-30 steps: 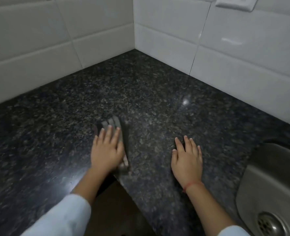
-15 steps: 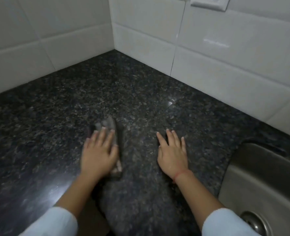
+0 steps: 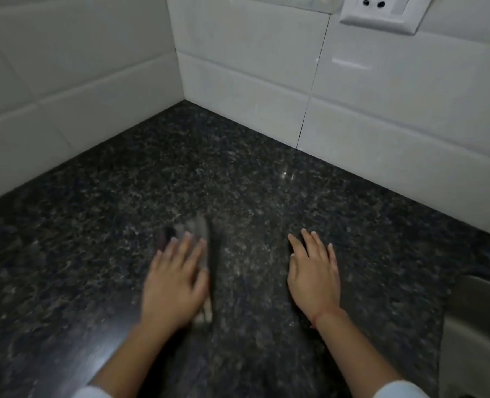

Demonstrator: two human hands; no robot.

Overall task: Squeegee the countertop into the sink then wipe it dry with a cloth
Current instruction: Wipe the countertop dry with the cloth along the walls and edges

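Note:
My left hand (image 3: 176,282) lies palm down on a small grey squeegee (image 3: 199,229), pressing it onto the dark speckled granite countertop (image 3: 238,182). Most of the squeegee is hidden under the hand and blurred; its blade edge shows along the hand's right side. My right hand (image 3: 314,274) rests flat on the countertop a short way to the right, fingers spread, holding nothing. The steel sink (image 3: 476,326) is sunk into the counter at the right edge. No cloth is in view.
White tiled walls (image 3: 252,81) meet in a corner behind the counter. A white wall socket (image 3: 381,11) sits at the top right. The counter's front edge runs below my forearms.
The view has tilted up and left, so less of the sink shows. My left hand with the squeegee has slid slightly and is blurred. The right hand stays flat.

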